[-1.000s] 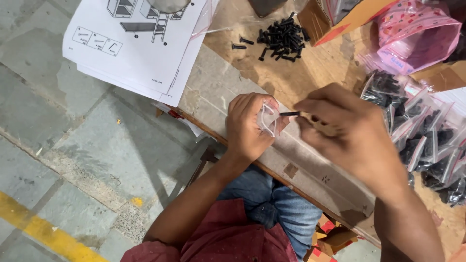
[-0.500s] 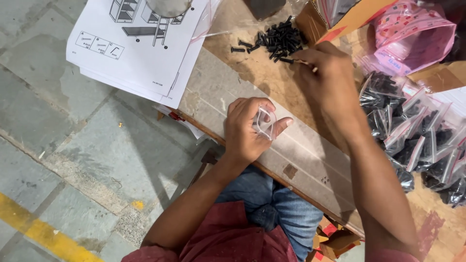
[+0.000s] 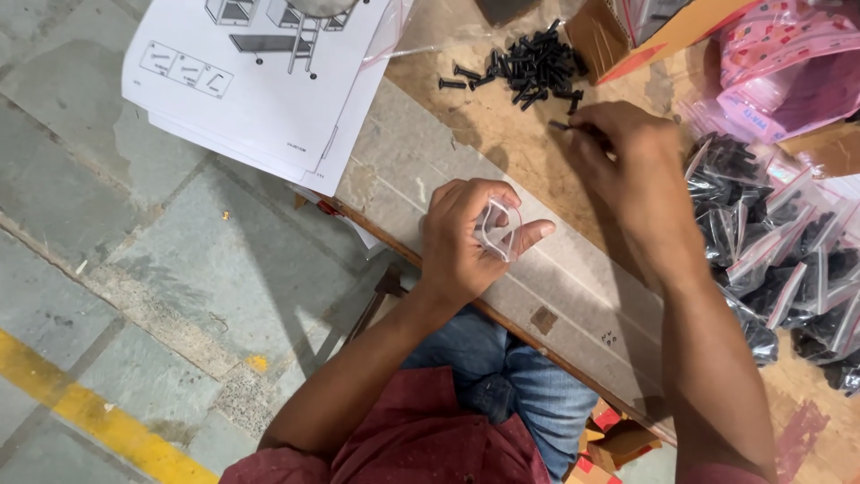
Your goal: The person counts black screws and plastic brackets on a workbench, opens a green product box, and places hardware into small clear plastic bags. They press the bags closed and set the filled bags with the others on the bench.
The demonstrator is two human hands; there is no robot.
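Reaching farther out than a second ago, the right hand [image 3: 627,152] now pinches a single black screw [image 3: 563,126] just below the screw pile [image 3: 535,64] — well apart from the left. Left hand [image 3: 466,237] grips a small clear plastic bag [image 3: 498,229], mouth held open, above the cardboard-covered bench [image 3: 573,278] near its front edge. Filled bags [image 3: 770,233] crowd the right side; bare cardboard lies between the hands. Printed sheets [image 3: 260,81] overhang the bench's left edge.
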